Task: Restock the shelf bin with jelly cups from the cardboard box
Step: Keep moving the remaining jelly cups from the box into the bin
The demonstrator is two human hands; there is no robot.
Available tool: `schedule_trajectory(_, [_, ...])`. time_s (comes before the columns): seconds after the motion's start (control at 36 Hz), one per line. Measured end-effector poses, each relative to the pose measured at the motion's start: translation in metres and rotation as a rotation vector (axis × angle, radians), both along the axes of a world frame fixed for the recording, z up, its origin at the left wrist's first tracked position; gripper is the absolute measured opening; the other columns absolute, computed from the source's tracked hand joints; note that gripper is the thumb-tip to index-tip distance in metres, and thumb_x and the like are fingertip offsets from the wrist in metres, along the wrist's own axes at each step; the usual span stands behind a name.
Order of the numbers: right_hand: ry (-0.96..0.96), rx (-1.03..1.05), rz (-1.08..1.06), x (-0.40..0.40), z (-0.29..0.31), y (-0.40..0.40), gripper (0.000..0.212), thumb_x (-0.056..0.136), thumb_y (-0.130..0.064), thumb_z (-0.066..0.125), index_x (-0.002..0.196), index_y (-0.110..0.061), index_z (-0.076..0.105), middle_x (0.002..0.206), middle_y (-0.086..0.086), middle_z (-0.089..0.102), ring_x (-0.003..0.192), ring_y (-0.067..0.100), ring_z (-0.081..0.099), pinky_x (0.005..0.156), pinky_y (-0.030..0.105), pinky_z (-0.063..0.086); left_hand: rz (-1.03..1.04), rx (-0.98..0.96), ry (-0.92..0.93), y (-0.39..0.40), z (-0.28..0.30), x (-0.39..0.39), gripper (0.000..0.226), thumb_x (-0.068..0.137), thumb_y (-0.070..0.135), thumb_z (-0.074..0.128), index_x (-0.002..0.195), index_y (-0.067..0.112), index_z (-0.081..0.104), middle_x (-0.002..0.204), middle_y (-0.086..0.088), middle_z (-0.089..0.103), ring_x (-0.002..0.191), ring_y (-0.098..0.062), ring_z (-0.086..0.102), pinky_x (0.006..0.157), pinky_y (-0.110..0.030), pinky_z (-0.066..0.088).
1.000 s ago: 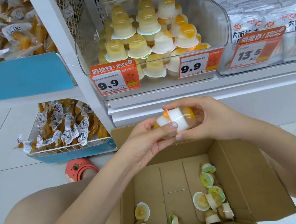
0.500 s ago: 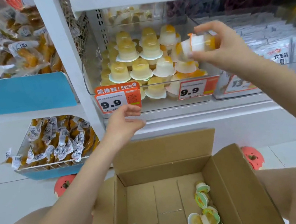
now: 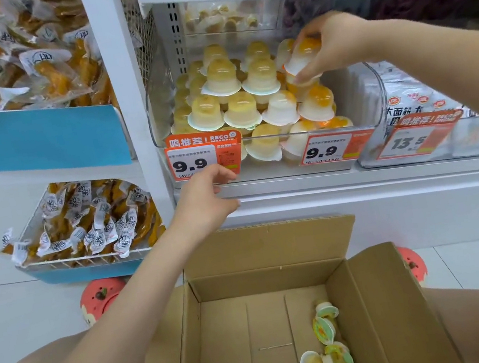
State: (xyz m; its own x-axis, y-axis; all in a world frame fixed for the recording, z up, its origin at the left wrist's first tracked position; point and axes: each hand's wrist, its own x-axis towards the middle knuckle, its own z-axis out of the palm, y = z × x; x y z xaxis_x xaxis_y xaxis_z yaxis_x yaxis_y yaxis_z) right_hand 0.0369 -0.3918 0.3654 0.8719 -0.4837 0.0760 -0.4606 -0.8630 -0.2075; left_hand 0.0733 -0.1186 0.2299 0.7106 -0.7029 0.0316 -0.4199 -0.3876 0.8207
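Since the earlier frame my right hand [image 3: 332, 44] had dropped, fingers clamped on a cup [image 3: 303, 56], setting it atop the pile in the bin [image 3: 365, 89]. Left hand [image 3: 203, 201] hovered slack near the shelf [image 3: 326, 180]. I judged a nudge could topple the stack.

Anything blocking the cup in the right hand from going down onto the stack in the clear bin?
Nothing visible does. The right hand holds the jelly cup inside the clear bin, directly over the top right of the stack of cups. The left hand rests low at the shelf edge, out of the way.
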Motion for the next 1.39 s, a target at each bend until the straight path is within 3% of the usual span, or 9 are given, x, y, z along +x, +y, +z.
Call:
schedule_trajectory(0.11, [0.043,0.005,-0.010,0.004,-0.004,0.003,0.089,0.065,-0.050,0.080,0.140,-0.018,0.042,0.140,0.006,0.045,0.125,0.029,0.045,0.097,0.035,0.041,0.000,0.018,0.004,0.000,-0.001,0.000,0.039,0.077,0.002,0.072,0.110,0.019,0.058,0.107,0.008,0.053,0.099,-0.009,0.051,0.079,-0.017,0.037])
schedule_trajectory(0.28, [0.106,-0.034,0.046,0.006,-0.007,0.007,0.072,0.069,-0.039,0.081,0.132,-0.025,0.049,0.134,0.006,0.047,0.118,0.028,0.048,0.089,0.034,0.043,-0.007,0.047,0.010,-0.002,-0.004,0.000,0.046,0.074,0.001,0.074,0.111,0.022,0.057,0.112,0.006,0.055,0.103,-0.013,0.053,0.077,-0.021,0.040])
schedule_trajectory(0.56, [0.075,0.004,0.070,0.001,-0.009,0.002,0.082,0.066,-0.038,0.084,0.136,-0.027,0.042,0.138,0.003,0.045,0.122,0.026,0.047,0.094,0.033,0.041,-0.029,0.086,-0.010,-0.004,-0.009,0.000,0.045,0.074,0.001,0.074,0.110,0.022,0.057,0.112,0.005,0.053,0.101,-0.014,0.052,0.076,-0.023,0.040])
schedule_trajectory(0.75, [-0.456,0.081,0.112,-0.067,-0.038,0.029,0.045,0.076,-0.023,0.076,0.116,-0.018,0.055,0.116,-0.001,0.059,0.100,0.015,0.055,0.085,0.028,0.047,-0.027,0.122,0.002,0.000,-0.025,-0.004,0.043,0.075,-0.002,0.072,0.105,0.024,0.056,0.112,0.005,0.055,0.101,-0.013,0.052,0.075,-0.023,0.040])
schedule_trajectory(0.86, [-0.582,0.163,0.189,-0.114,-0.089,0.059,0.031,0.075,-0.017,0.071,0.104,-0.016,0.059,0.100,-0.003,0.060,0.091,0.019,0.058,0.083,0.029,0.048,-0.057,0.209,0.035,0.009,-0.054,-0.017,0.040,0.076,0.001,0.073,0.104,0.024,0.056,0.110,0.009,0.055,0.101,-0.009,0.051,0.077,-0.019,0.038])
schedule_trajectory(0.97, [-0.351,0.346,0.217,-0.148,-0.171,0.087,0.034,0.077,-0.010,0.075,0.103,-0.022,0.059,0.100,-0.004,0.061,0.092,0.016,0.057,0.084,0.025,0.047,-0.099,0.356,0.076,0.024,-0.101,-0.034,0.042,0.076,-0.002,0.071,0.112,0.017,0.060,0.112,0.007,0.053,0.105,-0.009,0.049,0.081,-0.014,0.035])
schedule_trajectory(1.11, [0.214,0.539,0.243,-0.177,-0.278,0.106,0.037,0.079,-0.015,0.072,0.112,-0.023,0.058,0.108,-0.007,0.059,0.096,0.001,0.051,0.081,0.007,0.037,-0.191,0.648,0.183,0.056,-0.184,-0.053,0.045,0.074,-0.011,0.060,0.113,0.010,0.060,0.119,-0.007,0.060,0.112,-0.017,0.055,0.086,-0.019,0.040])
schedule_trajectory(1.28, [0.669,0.592,0.158,-0.199,-0.380,0.125,0.052,0.081,-0.014,0.066,0.129,-0.024,0.047,0.118,0.004,0.052,0.108,0.019,0.051,0.090,0.032,0.047,-0.199,0.919,0.404,0.094,-0.267,-0.078,0.042,0.086,-0.006,0.056,0.125,0.009,0.052,0.130,-0.009,0.051,0.115,-0.018,0.049,0.087,-0.018,0.038])
schedule_trajectory(1.39, [0.886,0.554,0.182,-0.212,-0.418,0.135,0.053,0.082,-0.020,0.065,0.130,-0.025,0.044,0.123,0.005,0.050,0.106,0.021,0.053,0.079,0.030,0.047,-0.260,1.086,0.261,0.103,-0.296,-0.089,0.059,0.084,0.000,0.058,0.136,0.015,0.037,0.139,-0.011,0.036,0.127,-0.027,0.038,0.104,-0.033,0.038])
